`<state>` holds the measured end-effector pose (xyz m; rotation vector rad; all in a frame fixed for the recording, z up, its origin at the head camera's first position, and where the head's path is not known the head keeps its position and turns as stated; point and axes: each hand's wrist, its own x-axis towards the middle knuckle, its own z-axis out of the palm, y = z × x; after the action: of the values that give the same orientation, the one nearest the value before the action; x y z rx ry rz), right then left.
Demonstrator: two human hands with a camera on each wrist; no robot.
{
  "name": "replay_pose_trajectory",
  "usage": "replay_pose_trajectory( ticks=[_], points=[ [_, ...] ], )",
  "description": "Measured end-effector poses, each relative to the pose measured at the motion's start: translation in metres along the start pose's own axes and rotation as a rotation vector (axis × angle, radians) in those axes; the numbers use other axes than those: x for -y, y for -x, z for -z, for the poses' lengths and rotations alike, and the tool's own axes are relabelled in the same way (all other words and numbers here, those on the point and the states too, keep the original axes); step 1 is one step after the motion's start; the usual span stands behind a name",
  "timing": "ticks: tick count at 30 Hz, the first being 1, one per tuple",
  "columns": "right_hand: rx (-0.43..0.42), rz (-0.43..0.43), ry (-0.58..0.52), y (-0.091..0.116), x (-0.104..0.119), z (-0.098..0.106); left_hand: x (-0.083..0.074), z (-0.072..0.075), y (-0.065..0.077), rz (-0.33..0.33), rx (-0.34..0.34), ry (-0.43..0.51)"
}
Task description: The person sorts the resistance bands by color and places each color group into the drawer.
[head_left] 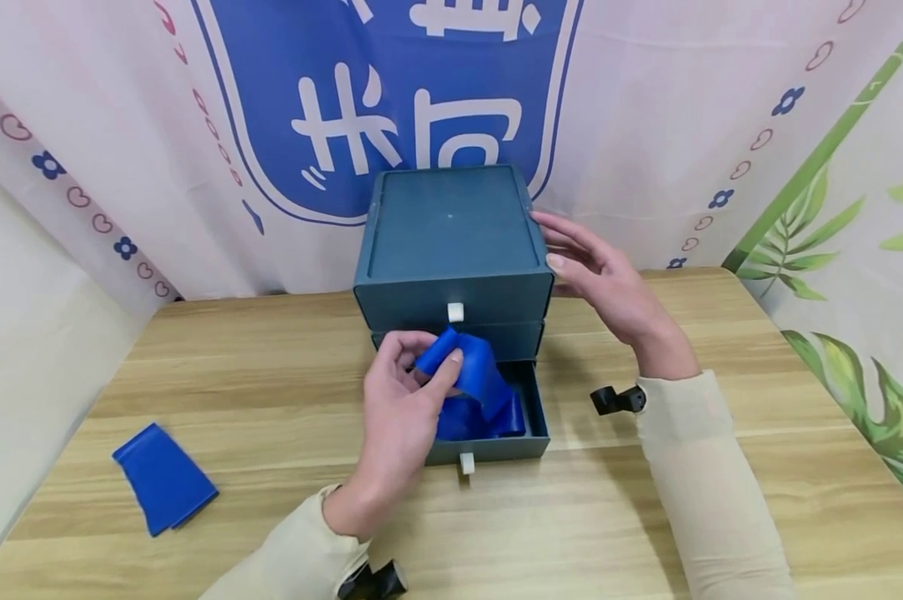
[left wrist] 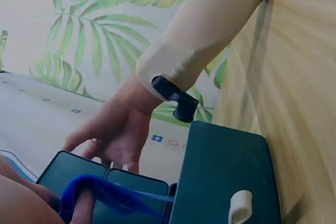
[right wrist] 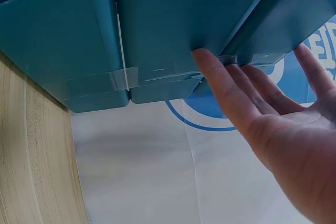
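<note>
A dark teal stack of drawers [head_left: 451, 229] stands against the backdrop at the table's far side. Its bottom drawer [head_left: 507, 450] is pulled out toward me. My left hand [head_left: 398, 417] pinches one end of a blue resistance band [head_left: 483, 375] between thumb and fingers, above that drawer, while the rest lies in loose folds inside. In the left wrist view the band [left wrist: 105, 195] drapes over a finger. My right hand [head_left: 609, 287] rests against the stack's right side with fairly straight fingers. From the right wrist, its fingertips [right wrist: 205, 59] touch the teal side wall.
A folded blue piece of band [head_left: 166, 479] lies on the wooden table [head_left: 271, 392] at the left. White pull tabs [head_left: 467, 463] stick out from the drawer fronts. A printed curtain [head_left: 631, 125] hangs right behind the stack, and clear tape [right wrist: 126, 78] joins the side walls.
</note>
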<state>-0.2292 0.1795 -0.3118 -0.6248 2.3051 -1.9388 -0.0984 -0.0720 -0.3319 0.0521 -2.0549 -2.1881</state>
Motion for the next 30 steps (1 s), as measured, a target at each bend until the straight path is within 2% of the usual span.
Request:
replay_pose_trajectory(
  ticks=[7, 16, 24, 30],
  points=[
    [-0.011, -0.006, 0.009, 0.002, 0.002, -0.001, 0.005, -0.006, 0.0, -0.01, 0.038, 0.02],
    [-0.009, 0.0, 0.006, 0.002, 0.004, -0.003, 0.006, -0.019, 0.003, 0.037, 0.082, 0.031],
    [-0.013, 0.008, 0.001, -0.001, 0.0, -0.003, 0.022, -0.009, 0.002, 0.112, 0.062, -0.082],
    [-0.013, 0.004, -0.003, -0.001, 0.0, -0.002, 0.033, 0.003, -0.004, 0.137, 0.068, -0.174]
  ],
)
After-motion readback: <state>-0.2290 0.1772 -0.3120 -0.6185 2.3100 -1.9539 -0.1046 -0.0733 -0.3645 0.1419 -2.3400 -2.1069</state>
